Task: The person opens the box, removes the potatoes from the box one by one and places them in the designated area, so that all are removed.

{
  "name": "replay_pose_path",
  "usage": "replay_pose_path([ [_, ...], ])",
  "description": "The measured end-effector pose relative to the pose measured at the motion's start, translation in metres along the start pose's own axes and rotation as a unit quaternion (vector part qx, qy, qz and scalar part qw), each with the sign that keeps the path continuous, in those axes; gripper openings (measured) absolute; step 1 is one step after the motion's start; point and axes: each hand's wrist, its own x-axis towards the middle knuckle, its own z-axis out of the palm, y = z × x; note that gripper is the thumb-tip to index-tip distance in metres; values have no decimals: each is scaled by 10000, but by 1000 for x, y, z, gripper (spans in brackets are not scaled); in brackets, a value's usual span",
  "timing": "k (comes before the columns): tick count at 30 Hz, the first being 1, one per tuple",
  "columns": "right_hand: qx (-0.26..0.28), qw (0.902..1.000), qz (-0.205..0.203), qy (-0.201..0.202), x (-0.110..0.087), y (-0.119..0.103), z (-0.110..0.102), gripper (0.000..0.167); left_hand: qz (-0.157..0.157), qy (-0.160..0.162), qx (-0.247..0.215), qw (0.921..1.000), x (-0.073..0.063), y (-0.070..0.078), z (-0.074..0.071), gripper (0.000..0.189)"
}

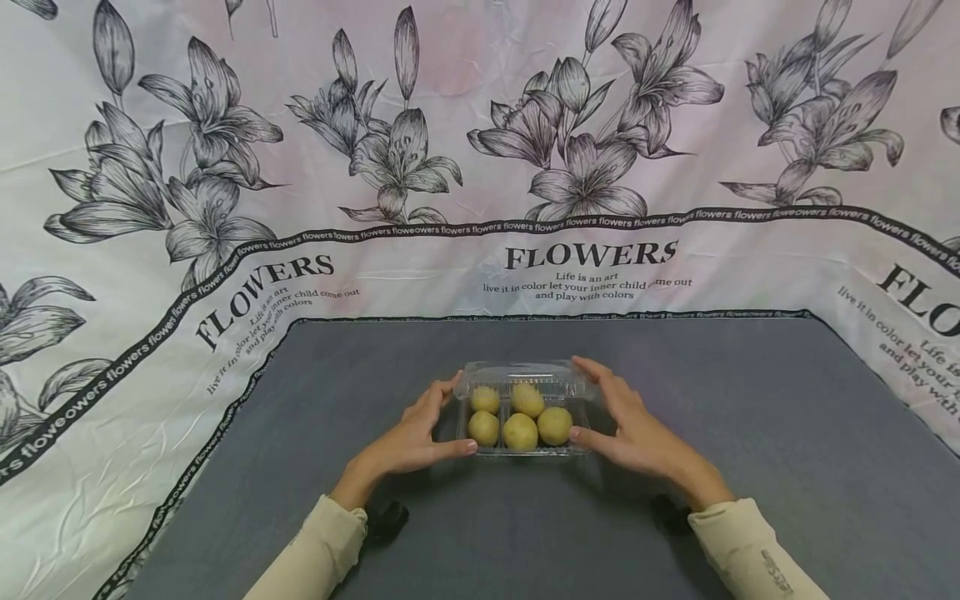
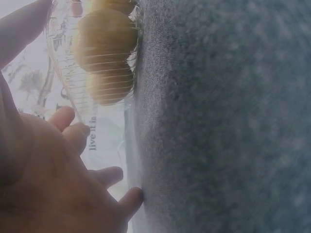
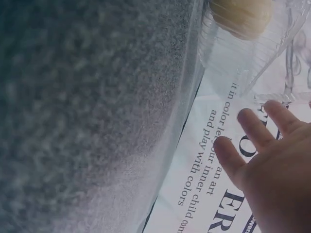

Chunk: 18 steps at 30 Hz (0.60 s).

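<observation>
A clear plastic clamshell box (image 1: 489, 451) sits on the grey table in the head view, its see-through lid (image 1: 517, 377) raised along the far side. Several round yellow-green balls, like small fruits (image 1: 521, 432), lie in it on both sides of a divider. My left hand (image 1: 408, 437) holds the box's left end, thumb at the near corner, fingers toward the lid. At the right end, my right hand (image 1: 637, 433) holds it likewise, thumb by the near corner and index finger at the lid's corner. Both wrist views show the other fingers spread loosely beside the ribbed plastic.
The grey cloth-covered table (image 1: 480, 533) stretches around the box. Behind and at both sides hangs a white curtain (image 1: 420, 267) printed with flowers and lettering. Dark wrist-worn devices (image 1: 388, 522) show beneath the sleeves.
</observation>
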Motion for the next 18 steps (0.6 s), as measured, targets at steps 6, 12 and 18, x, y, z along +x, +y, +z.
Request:
replay_pose_path([
  [6,142,9998,-92,117,4,4,0,97,-58,49,-18,10000,-1,2,0,81],
  [12,375,9988,-244,180,6,7,2,98,87,25,16,10000,1,1,0,82],
  [18,687,9965,-361,301,10,6,1,101,87,1,-50,9999,1,0,0,85],
])
